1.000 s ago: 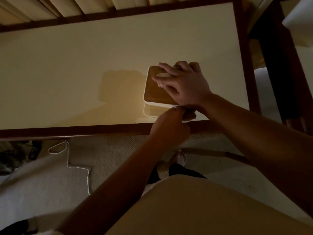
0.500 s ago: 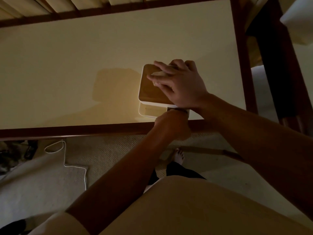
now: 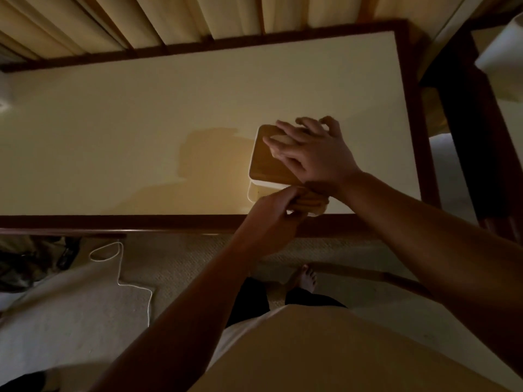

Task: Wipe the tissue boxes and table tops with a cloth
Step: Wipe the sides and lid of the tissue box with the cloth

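A tissue box with a wooden lid and white body stands near the front right of the cream table top. My right hand lies on the lid, fingers spread, some reaching over the far edge. My left hand grips a small bunched cloth and presses it against the box's near side wall. The light is dim and most of the cloth is hidden by my fingers and right wrist.
The table has a dark wooden rim. Curtains hang behind it. A dark wooden piece of furniture stands at the right. On the carpet lie a white cable and a dark bundle. My bare foot is under the table edge.
My left hand has shifted slightly along the box's near side with the cloth. My right hand has stayed on the lid. The camera has tilted up a little.
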`<state>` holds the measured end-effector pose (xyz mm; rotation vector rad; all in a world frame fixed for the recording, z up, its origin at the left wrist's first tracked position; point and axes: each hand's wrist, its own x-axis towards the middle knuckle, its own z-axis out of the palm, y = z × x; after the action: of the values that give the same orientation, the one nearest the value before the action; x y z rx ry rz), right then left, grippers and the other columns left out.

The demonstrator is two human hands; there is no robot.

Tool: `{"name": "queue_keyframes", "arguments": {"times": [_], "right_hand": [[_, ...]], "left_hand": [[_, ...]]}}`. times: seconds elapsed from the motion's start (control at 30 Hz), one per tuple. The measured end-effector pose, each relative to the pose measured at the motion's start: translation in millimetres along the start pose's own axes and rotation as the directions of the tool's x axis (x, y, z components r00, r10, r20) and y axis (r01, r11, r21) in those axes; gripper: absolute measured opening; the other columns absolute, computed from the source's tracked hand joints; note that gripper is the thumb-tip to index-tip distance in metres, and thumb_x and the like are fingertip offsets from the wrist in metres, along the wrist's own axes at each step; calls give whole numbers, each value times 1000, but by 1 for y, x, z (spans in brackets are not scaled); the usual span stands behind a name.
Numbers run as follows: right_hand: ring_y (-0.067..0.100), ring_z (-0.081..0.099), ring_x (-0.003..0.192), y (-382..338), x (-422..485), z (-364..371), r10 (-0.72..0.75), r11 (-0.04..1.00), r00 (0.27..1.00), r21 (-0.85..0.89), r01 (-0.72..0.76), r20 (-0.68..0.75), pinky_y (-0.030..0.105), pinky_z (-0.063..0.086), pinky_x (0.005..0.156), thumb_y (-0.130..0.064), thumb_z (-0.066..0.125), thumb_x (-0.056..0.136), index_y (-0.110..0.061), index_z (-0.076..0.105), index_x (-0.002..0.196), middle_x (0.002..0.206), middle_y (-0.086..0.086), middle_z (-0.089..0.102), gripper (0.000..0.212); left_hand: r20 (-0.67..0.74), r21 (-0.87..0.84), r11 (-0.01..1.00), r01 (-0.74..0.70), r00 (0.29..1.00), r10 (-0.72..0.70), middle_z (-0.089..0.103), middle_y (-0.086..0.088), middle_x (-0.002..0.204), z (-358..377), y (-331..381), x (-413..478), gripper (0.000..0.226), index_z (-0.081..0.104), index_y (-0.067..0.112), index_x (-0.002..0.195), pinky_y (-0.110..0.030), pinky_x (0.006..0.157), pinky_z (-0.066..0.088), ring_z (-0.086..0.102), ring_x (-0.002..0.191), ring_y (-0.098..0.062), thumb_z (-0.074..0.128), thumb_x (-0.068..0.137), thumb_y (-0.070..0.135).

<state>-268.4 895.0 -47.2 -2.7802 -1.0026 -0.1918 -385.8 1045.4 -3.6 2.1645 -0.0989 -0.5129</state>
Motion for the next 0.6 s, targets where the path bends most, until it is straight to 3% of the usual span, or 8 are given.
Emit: {"name": "queue_keyframes", "arguments": {"times": [0.07,0.13,0.23,0.4,0.53,0.6], "right_hand": [[32,41,146,-4,-2,-5,-14,999,1000,-48,15,27,61,25,115,-52,33,109,-39,41,157,164,0,42,50],[31,40,148,-8,-2,-10,-28,996,1000,-82,29,8,61,24,118,-52,32,109,-34,41,157,164,0,42,53],[31,46,144,-17,-7,-16,8,999,995,-34,-12,-102,57,28,117,-49,40,109,-28,46,155,162,2,46,51],[24,60,128,-58,-13,-30,176,960,938,262,-97,-299,46,36,109,-38,52,108,-19,66,137,143,0,64,37],[6,62,111,-107,-10,-43,183,830,962,557,-39,-204,16,44,95,-44,55,104,-15,68,129,122,-1,73,40],[4,57,110,-126,-5,-40,181,806,970,589,-52,-162,15,42,91,-51,61,100,-16,66,128,122,-3,70,46]], "left_hand": [[-50,-100,995,21,998,-27,72,11,98,-7,-7,-12,22,66,24,120,-12,68,49,66,73,4,65,101,13],[-117,-237,970,51,990,-81,73,8,94,-16,-13,-24,19,64,26,117,-29,66,59,73,73,-10,64,102,14],[-236,-372,926,69,958,-166,75,1,98,-28,-24,-36,15,61,23,119,-38,62,61,76,74,-23,63,104,19],[-331,-536,841,76,897,-293,77,-6,99,-54,-37,-45,19,61,19,118,-44,66,59,75,76,-29,66,103,29],[-285,-635,771,56,910,-301,78,-11,100,-78,-41,-47,28,65,12,120,-45,76,61,76,85,-30,61,105,35],[-233,-723,690,35,928,-291,77,-17,106,-90,-42,-48,40,69,9,122,-48,83,61,75,96,-34,53,107,42]]}}
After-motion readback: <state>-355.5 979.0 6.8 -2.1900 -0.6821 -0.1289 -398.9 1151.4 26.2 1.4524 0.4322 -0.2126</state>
